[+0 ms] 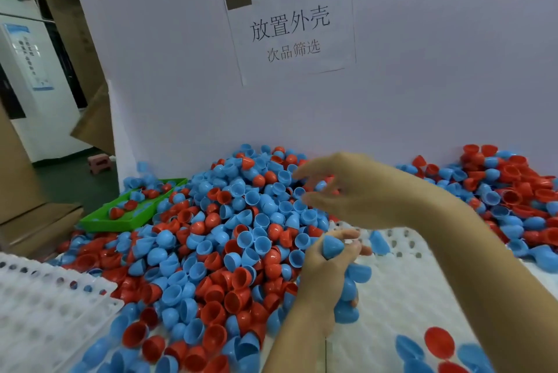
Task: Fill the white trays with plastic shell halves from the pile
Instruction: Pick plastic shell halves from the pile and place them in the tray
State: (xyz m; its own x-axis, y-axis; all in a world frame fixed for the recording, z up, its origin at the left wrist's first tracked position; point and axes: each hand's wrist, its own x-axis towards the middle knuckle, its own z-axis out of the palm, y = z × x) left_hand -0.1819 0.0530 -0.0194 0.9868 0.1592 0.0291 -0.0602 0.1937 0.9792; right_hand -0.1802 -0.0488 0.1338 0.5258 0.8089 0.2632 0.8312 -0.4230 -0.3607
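A big pile of red and blue plastic shell halves (pixel 229 240) covers the table in front of the white partition. My left hand (pixel 323 261) grips a nested stack of blue shell halves (pixel 347 291), held upright over a white tray (pixel 401 300) with round pockets. My right hand (pixel 347 191) hovers above the pile's right side, blurred. Its fingers are spread toward the left, and I see nothing held in them. A second white tray (pixel 45 309) lies at the lower left. A few shell halves (pixel 439 342) lie on the near tray at the bottom right.
A green tray (pixel 99 221) with a few shells sits at the pile's left edge. More red and blue shells (pixel 513 191) are heaped at the far right. A paper sign (pixel 290 31) hangs on the partition. Cardboard boxes (pixel 18 185) stand at the left.
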